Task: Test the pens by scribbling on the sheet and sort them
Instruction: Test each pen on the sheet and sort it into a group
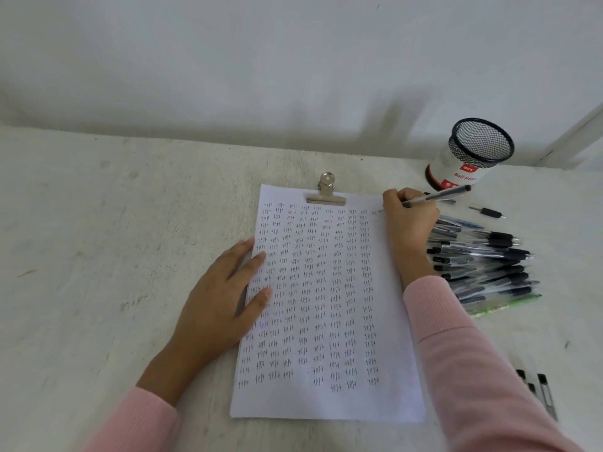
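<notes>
Running out of blank paper looks the likeliest trouble: the right hand [409,220] pinches a slim ball pen [437,195] at the top right corner of the sheet [326,288], where the tip could slip off the thin edge onto the rough table [114,256]. The left hand [225,298] lies flat, fingers straight, on the sheet's left edge. Right of the sheet, the smooth, round-barrelled pen pile [483,265] could roll if the sleeve [456,337] brushes it.

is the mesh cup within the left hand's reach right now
Probably not: the left hand presses the sheet, and the mesh cup stands far right, beyond the right hand holding a pen.
</notes>
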